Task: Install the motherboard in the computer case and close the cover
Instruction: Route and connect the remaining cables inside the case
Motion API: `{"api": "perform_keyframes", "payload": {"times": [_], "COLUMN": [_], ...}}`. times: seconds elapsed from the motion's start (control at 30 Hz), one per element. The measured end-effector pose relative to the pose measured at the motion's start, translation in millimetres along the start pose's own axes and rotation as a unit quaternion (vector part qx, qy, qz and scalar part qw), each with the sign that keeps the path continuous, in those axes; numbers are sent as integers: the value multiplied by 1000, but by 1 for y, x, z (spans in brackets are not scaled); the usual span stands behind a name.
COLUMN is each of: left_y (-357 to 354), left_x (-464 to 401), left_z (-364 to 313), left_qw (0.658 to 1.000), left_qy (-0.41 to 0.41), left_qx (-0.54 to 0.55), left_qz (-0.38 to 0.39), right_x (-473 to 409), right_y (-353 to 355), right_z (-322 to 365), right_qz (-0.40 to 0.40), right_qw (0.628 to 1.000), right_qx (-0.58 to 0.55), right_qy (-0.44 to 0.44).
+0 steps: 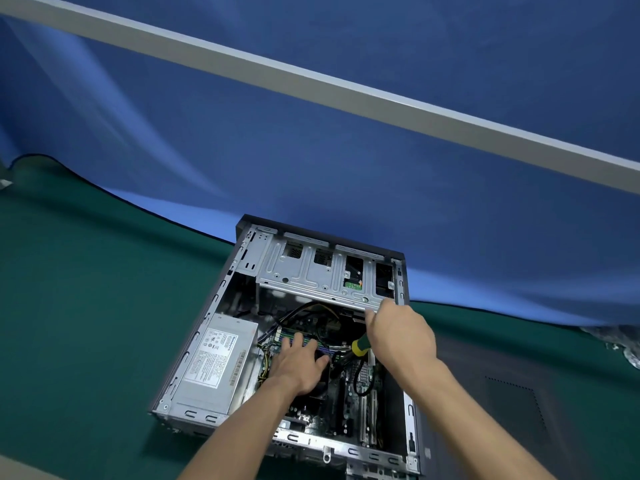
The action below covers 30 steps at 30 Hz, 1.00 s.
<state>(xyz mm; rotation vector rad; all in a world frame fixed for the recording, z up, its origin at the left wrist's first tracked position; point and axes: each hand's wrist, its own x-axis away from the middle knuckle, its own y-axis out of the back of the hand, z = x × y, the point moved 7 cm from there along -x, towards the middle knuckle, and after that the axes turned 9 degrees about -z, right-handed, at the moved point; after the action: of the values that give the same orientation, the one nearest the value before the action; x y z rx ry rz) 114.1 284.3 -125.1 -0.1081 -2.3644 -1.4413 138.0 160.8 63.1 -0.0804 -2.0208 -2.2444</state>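
Observation:
An open grey computer case lies on its side on the green mat. The motherboard sits inside it, with cables and memory sticks at its far end. My left hand lies flat on the board's fan area, fingers spread. My right hand grips a screwdriver with a yellow and green handle; its shaft points down into the case. The dark side cover lies flat to the right of the case.
A silver power supply fills the case's left side. A metal drive cage spans the far end. Blue cloth hangs behind the mat. A grey bar crosses overhead. Crumpled plastic lies at the right edge.

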Motion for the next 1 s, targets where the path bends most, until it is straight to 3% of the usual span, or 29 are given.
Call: {"api": "perform_keyframes", "payload": {"times": [0.17,0.27,0.3,0.43,0.53,0.7,0.83,0.93,1.0], "left_y": [0,-2,-2,-4,-5,-3,3,2,2], "left_x": [-1,-1,-1,-2,-1,-4,-4,-3,-2], "left_z": [0,0,0,1,2,5,9,7,7], "left_qw": [1000,1000,1000,1000,1000,994,982,984,984], "left_qy": [-5,-6,-8,-6,-6,9,-6,-9,-6], "left_qx": [-8,-17,-20,-16,-10,94,180,172,168], "left_qz": [-5,-4,-4,4,12,57,58,55,53], "right_x": [7,6,3,-4,1,1,3,3,3], "right_y": [-11,-4,-4,-9,-1,-13,-3,-11,-11], "right_z": [8,12,9,11,12,13,9,8,9], "right_qz": [56,-29,-24,74,-31,81,-34,45,51], "right_qw": [997,999,999,994,999,989,998,994,995], "right_qx": [-52,25,23,-79,12,-123,-47,-101,-81], "right_qy": [13,18,8,-2,17,0,9,0,6]}}
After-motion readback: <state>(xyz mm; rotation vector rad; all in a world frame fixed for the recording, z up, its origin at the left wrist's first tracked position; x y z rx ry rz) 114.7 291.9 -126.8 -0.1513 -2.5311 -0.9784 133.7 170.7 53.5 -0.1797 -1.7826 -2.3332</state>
